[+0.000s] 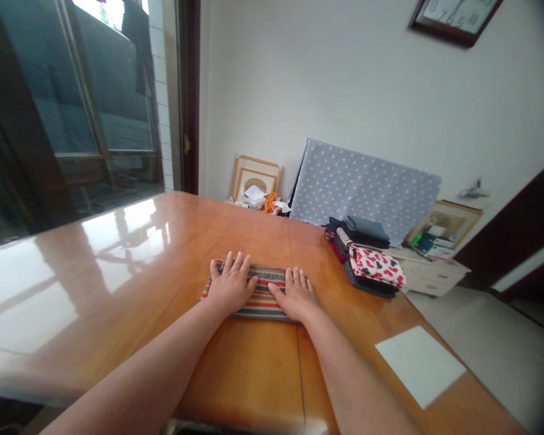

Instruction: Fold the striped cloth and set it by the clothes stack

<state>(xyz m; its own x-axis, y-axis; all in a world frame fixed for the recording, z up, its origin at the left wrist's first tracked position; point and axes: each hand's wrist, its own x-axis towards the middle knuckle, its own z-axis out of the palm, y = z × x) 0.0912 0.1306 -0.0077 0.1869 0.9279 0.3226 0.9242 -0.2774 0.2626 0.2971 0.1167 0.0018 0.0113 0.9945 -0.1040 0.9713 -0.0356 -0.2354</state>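
Note:
A folded striped garment (pixel 263 294), with grey, red, orange and yellow bands, lies flat on the wooden table (pixel 254 356). My left hand (pixel 233 284) rests palm down on its left part, fingers stretched out and slightly spread. On the right end of the cloth lies my right hand (pixel 295 296), also palm down with its fingers extended. Both hands touch the top of the cloth, and neither grips it. Parts of the garment are hidden beneath the palms.
Right of the hands, folded clothes (pixel 375 266) stand in stacks near the table edge. A pale square sheet (pixel 420 365) lies closer to me. Beyond the table are a dotted grey cloth (pixel 362 181), a framed picture (pixel 256 175) and a white drawer cabinet (pixel 428 275).

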